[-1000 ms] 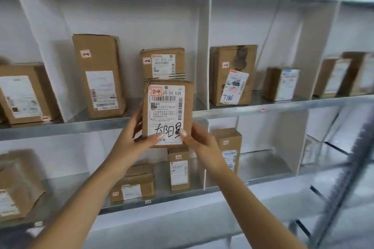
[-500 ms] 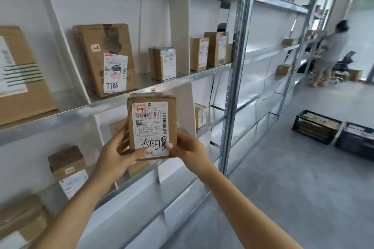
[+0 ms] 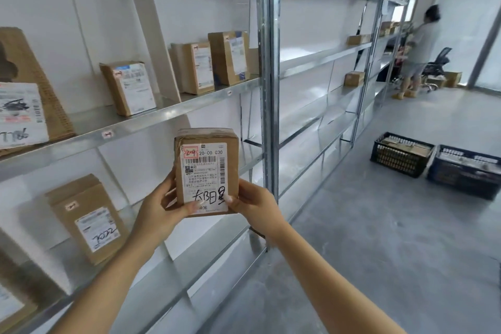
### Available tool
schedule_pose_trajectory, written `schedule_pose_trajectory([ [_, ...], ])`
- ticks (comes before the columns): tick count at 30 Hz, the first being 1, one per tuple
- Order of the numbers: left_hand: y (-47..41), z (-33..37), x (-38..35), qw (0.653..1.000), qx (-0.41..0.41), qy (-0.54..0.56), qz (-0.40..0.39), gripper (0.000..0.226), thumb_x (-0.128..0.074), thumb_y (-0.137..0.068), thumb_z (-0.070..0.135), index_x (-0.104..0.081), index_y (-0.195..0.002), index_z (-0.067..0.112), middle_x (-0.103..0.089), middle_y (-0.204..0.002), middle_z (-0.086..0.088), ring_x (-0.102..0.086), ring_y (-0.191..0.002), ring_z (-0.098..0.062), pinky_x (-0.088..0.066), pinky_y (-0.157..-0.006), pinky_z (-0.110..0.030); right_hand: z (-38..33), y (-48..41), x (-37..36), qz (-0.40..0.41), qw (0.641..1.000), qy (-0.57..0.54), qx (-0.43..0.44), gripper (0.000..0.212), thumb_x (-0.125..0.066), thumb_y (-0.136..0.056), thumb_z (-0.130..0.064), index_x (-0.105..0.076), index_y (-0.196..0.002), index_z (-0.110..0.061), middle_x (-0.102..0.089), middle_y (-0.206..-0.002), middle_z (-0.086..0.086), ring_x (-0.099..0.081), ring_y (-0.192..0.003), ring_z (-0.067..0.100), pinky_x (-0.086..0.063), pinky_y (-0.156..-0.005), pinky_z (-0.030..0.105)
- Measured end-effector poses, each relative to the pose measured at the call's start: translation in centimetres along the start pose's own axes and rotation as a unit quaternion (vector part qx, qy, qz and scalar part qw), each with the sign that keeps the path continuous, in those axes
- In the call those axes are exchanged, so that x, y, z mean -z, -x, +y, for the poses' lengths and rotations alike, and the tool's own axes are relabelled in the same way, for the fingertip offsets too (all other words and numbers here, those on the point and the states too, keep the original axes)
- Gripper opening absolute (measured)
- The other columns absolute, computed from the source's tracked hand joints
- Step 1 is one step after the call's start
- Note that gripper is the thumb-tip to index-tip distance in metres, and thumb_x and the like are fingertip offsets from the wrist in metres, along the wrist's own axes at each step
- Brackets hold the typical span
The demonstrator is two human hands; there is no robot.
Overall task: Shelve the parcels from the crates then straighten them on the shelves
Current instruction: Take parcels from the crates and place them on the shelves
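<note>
Two hands: left hand (image 3: 160, 207) and right hand (image 3: 253, 207) clasp one parcel (image 3: 207, 171) by its lower corners, thumbs over the label.
Parcel place: centre of the frame, in the air before the shelves (image 3: 168, 112), touching none.
Long axis: upright, label facing the camera.
Nearer hand: neither; both grip at equal height.
Coming move: likely a forward push into a bay at left of frame.
Crates (image 3: 401, 154): on the floor, right of frame.

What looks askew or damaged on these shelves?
The large brown cardboard parcel at far left leans sharply, and its white label is crumpled. The small brown box beside it also tilts. No spills.
</note>
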State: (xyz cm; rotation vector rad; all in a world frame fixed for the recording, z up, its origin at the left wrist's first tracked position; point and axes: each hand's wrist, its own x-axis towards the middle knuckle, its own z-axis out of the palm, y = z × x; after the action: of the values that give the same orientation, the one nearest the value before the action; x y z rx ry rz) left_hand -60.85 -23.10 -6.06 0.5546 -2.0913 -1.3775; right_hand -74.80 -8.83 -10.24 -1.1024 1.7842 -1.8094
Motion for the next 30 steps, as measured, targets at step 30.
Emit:
schedule_pose_trajectory([
  [30,-31.6,-13.3,-25.3,0.99,0.131,-0.046,0.011,0.111,-0.088,-0.062,0.015,-0.021,-0.149,0.029,-0.066,-0.119,0.004,-0.065,-0.105,-0.011,-0.054,-0.092,-0.039,16.5,-30.7,24.5,-0.135,0.946,0.254,-0.15,0.074,-0.075,-0.079,-0.005,-0.04,-0.142,-0.018,-0.07,-0.105,-0.012,-0.066,-0.097,0.007,-0.054,-0.095,0.031],
])
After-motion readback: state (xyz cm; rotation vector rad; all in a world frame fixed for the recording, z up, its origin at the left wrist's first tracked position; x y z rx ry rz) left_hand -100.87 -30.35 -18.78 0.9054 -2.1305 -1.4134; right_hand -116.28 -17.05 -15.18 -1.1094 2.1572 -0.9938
